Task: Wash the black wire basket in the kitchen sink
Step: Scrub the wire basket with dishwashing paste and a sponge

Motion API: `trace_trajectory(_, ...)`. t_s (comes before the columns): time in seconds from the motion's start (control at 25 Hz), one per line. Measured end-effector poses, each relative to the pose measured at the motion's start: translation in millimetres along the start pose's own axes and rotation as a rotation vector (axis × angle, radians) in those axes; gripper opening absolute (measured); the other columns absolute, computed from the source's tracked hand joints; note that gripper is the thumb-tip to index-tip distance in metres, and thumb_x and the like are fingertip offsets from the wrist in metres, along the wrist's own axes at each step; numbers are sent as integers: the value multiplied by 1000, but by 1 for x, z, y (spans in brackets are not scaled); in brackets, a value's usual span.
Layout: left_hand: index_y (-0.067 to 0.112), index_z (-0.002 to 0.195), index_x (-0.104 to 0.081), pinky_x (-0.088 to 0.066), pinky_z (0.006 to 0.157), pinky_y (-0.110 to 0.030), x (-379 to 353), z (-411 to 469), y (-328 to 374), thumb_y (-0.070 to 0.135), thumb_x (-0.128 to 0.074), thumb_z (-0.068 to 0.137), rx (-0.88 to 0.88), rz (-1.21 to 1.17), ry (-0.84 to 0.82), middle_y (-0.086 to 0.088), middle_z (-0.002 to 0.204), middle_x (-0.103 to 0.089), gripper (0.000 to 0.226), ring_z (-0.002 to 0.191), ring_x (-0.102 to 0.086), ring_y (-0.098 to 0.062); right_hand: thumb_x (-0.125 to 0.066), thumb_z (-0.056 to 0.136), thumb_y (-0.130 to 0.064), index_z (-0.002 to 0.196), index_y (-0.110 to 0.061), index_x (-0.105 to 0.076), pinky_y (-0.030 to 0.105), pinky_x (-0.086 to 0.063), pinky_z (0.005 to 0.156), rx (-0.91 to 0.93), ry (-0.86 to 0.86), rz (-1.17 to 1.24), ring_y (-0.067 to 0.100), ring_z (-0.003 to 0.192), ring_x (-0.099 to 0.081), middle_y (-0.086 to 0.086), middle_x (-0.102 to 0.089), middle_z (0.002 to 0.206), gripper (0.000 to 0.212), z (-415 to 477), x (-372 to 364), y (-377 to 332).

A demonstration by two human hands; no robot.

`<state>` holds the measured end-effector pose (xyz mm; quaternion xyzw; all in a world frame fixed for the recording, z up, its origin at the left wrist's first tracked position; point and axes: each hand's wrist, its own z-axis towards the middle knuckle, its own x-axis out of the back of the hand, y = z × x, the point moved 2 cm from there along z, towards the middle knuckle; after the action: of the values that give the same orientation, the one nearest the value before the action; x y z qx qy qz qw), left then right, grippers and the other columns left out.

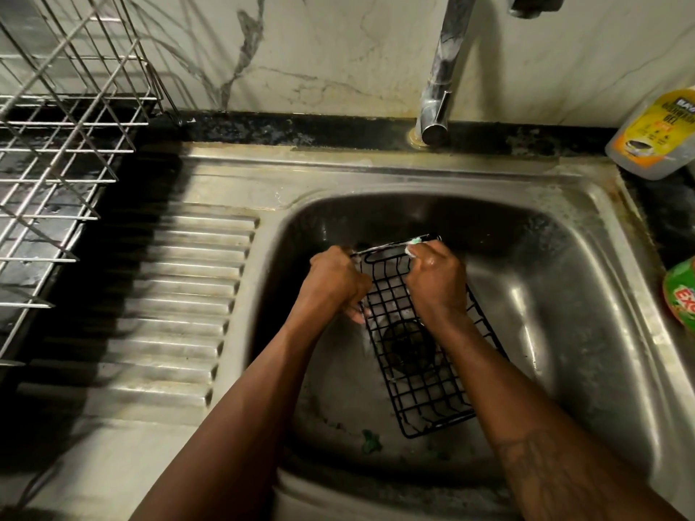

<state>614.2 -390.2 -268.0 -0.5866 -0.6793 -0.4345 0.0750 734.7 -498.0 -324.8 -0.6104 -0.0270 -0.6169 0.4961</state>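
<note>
Item: black wire basket (425, 374), in sink (564, 287) basin, over drain (408, 344). left hand (336, 282): fingers clenched round basket's left edge. right hand (438, 278): fingers grasping soapy scrubber (413, 243) at far rim.

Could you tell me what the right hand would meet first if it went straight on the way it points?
The right hand, pressing a scrubber on the far rim of the basket, points away from the person. Beyond that rim it would likely meet the far wall of the sink first, though depth is unclear.
</note>
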Motion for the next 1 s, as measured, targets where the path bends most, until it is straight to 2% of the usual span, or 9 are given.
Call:
trace_trajectory(0.16, 5, 128, -56, -55, 48, -22, 2, -5, 2, 10, -61, 94, 112, -96, -30, -5, 76, -76, 34, 43, -67, -9, -48, 99, -3, 118, -10, -69, 40, -58, 69, -113, -83, -60, 24, 83, -63, 9, -62, 111, 29, 1, -12, 2)
trace_trajectory(0.32, 11, 120, -60, -57, 88, -25, -3, 1, -4, 20, -67, 94, 106, -191, -21, -2, 100, -79, 28, 97, -74, -11, -63, 90, -7, 102, -11, -71, 10, -38, 52, -253, -118, 27, 17, 79, -60, 9, -66, 96, 15, 3, -31, -9)
trace_trajectory(0.44, 12, 102, -65, -62, 59, -33, -6, 4, -2, 16, -74, 82, 21, -138, -59, -13, 90, -76, 22, 71, -75, -23, -64, 89, -5, 84, -8, -72, 18, -49, 62, -528, -280, 467, 19, 74, -61, 9, -69, 80, 10, 4, -46, -27)
trace_trajectory(0.48, 13, 97, -62, -63, 60, -40, -6, 3, -2, 16, -75, 81, 31, -155, -60, -17, 86, -76, 21, 67, -76, -28, -59, 90, 0, 78, -8, -68, 25, -51, 62, -682, -311, 704, 19, 69, -59, 8, -66, 73, 17, 5, -45, -32)
trace_trajectory(0.56, 18, 83, -52, -63, 67, -52, -4, -1, -2, 14, -73, 86, 44, -207, -54, -23, 81, -75, 22, 66, -76, -38, -47, 93, 10, 73, -5, -58, 22, -49, 58, -996, -287, 1311, 14, 63, -52, 6, -59, 63, 27, 6, -41, -38)
trace_trajectory(0.64, 17, 87, -50, -63, 67, -53, -1, -5, -1, 7, -71, 88, 58, -247, -38, -25, 80, -75, 23, 65, -75, -40, -43, 98, 10, 79, -2, -58, 17, -50, 55, -1155, -231, 1608, 12, 67, -52, 6, -62, 64, 27, 4, -36, -34)
trace_trajectory(0.84, 11, 104, -64, -65, 69, -34, 0, -2, -1, 16, -72, 88, 4, -90, -19, -11, 86, -77, 18, 78, -77, -28, -71, 86, -1, 91, -10, -73, 33, -62, 69, -1002, -344, 1095, 23, 81, -71, 11, -76, 89, 10, -18, -36, -44)
trace_trajectory(0.92, 15, 102, -68, -58, 64, -17, 4, -5, 0, 21, -66, 91, -44, -28, 60, -3, 90, -74, 13, 87, -75, -21, -78, 81, -6, 88, -13, -75, 37, -61, 71, -1036, -319, 1114, 26, 79, -73, 12, -78, 88, 10, -20, -41, -50)
trace_trajectory(1.0, 16, 111, -68, -53, 76, -21, 6, -4, -1, 23, -63, 94, -83, -31, 101, -4, 102, -74, 19, 99, -73, -21, -81, 80, -10, 92, -14, -75, 35, -59, 65, -1075, -290, 1096, 25, 77, -74, 11, -78, 86, 15, -18, -45, -52)
